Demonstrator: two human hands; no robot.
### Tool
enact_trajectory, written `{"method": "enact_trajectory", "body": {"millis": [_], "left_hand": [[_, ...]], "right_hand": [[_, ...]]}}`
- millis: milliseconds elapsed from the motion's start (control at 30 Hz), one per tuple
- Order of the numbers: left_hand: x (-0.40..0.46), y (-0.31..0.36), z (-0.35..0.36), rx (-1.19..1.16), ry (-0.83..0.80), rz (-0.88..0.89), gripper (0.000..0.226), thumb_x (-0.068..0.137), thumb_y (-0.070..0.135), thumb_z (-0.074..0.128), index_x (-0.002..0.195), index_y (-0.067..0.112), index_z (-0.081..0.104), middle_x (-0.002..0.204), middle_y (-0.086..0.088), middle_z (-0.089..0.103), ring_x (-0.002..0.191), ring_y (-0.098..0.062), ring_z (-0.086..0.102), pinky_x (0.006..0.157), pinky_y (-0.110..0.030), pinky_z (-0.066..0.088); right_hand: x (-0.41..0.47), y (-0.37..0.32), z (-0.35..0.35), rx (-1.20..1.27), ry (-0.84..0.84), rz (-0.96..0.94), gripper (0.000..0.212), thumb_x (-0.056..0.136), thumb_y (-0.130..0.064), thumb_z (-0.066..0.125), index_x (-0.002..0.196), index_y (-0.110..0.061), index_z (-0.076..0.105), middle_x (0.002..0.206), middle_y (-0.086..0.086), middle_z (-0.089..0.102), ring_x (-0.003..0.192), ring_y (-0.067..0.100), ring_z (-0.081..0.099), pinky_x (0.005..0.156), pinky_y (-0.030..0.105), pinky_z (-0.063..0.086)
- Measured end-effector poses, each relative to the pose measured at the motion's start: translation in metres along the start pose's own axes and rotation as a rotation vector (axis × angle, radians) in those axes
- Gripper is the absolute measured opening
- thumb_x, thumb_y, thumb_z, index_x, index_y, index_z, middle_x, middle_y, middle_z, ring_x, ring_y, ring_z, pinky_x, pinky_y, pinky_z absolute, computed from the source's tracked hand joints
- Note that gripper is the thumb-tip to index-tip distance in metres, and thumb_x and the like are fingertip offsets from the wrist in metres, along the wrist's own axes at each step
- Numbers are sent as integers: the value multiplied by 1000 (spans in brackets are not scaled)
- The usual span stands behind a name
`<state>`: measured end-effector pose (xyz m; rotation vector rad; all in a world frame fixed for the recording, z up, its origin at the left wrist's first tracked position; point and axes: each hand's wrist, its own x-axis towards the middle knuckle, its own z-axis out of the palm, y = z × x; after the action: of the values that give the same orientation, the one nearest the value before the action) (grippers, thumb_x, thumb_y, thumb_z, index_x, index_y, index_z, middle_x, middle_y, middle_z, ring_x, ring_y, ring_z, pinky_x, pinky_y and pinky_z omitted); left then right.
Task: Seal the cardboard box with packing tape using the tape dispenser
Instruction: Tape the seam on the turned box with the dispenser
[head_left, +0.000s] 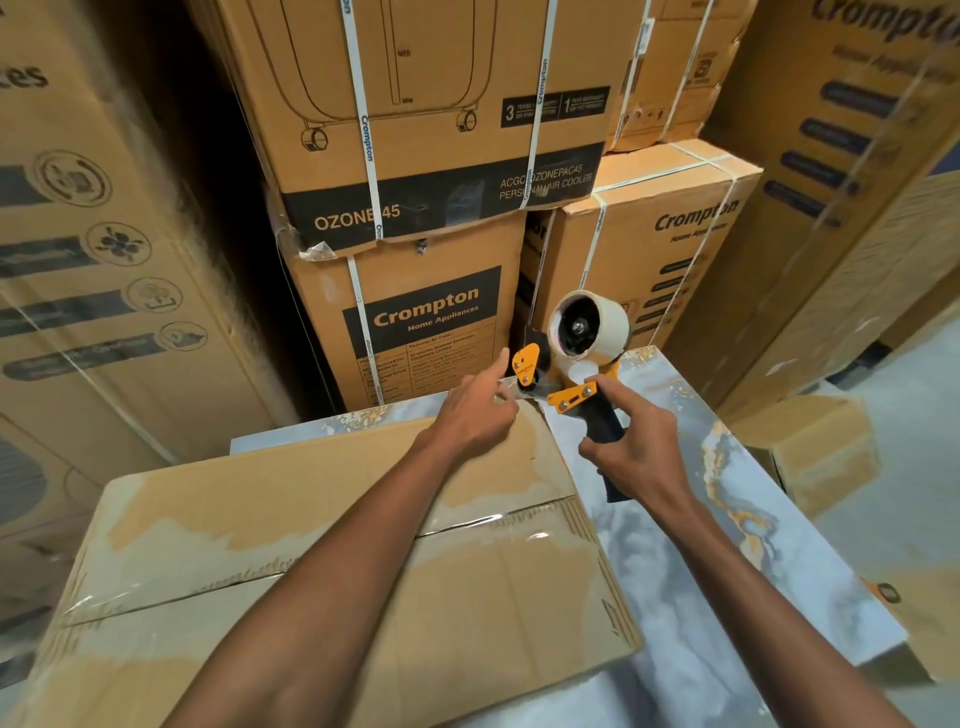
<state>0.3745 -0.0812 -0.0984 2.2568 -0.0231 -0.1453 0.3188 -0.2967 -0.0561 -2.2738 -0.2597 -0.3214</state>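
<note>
A large worn cardboard box (332, 551) lies on a marbled table (691, 525), its top flaps closed with clear tape along the centre seam. At its far right corner stands a yellow and black tape dispenser (576, 364) carrying a roll of pale tape. My right hand (631, 447) grips the dispenser's dark handle. My left hand (480, 402) reaches to the dispenser's front end at the box corner, index finger stretched out, thumb and fingers pinching at the clear tape end there.
Tall stacks of strapped Crompton appliance cartons (415, 208) wall in the far side, the left and the right. A smaller cardboard box (810, 447) sits on the floor to the right of the table.
</note>
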Motion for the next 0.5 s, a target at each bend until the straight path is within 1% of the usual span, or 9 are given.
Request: {"method": "enact_trajectory", "body": {"millis": [67,100,167,200,267,300,400,467,500], "left_hand": [[2,-5,3,66,22,-4,70,95,29,46,159,37,20,122,0,65,124,-21,46,100,-44,42],[4,-8,4,97,19,-18,64,95,35,44,157,39,27,120,-2,64,122,-23,48,99,-47,44],[9,-16,7,159,-5,-47,49,94,45,41,142,42,50,118,-3,64,118,-27,50,92,-48,45],[10,-18,8,178,-10,-54,42,94,48,41,130,40,61,120,-1,64,117,-27,51,89,-47,44],[11,-19,9,190,0,-54,37,96,46,43,119,34,69,124,3,65,116,-24,51,86,-42,39],[12,-18,9,195,8,-56,36,97,45,45,119,33,70,124,3,65,116,-24,50,85,-41,37],[15,-19,10,219,16,-77,37,94,47,45,120,35,69,123,2,65,114,-23,50,85,-42,36],[18,-21,12,217,11,-95,38,92,49,44,117,36,70,122,4,66,113,-22,51,85,-43,35],[19,-22,12,215,11,-100,38,90,50,44,114,36,71,123,6,66,112,-22,52,85,-44,35]], "right_hand": [[-4,0,0,-14,2,-18,66,66,2,86,124,-23,66,98,-13,61,89,3,52,70,7,50],[-5,0,1,-20,2,-26,64,67,2,85,123,-23,66,98,-13,62,91,0,49,68,1,44],[-7,-4,2,-28,3,-37,59,68,2,83,119,-24,65,98,-10,65,89,5,51,68,3,43],[-9,-6,3,-32,6,-43,57,69,2,82,116,-24,65,99,-7,67,86,10,54,69,11,47],[-13,-10,8,-42,19,-51,54,69,3,79,113,-24,64,100,-4,69,85,18,58,68,23,49],[-15,-11,10,-45,23,-60,54,70,4,77,113,-24,63,100,-4,68,85,19,57,68,21,48],[-23,-10,17,-81,12,-86,55,71,3,74,115,-26,59,100,-10,60,84,11,49,67,6,37],[-23,-11,18,-87,-2,-78,56,72,2,75,116,-26,57,101,-9,59,84,11,48,67,5,37],[-23,-11,18,-91,-10,-82,55,72,2,74,116,-26,57,102,-8,58,84,12,48,67,8,41]]}}
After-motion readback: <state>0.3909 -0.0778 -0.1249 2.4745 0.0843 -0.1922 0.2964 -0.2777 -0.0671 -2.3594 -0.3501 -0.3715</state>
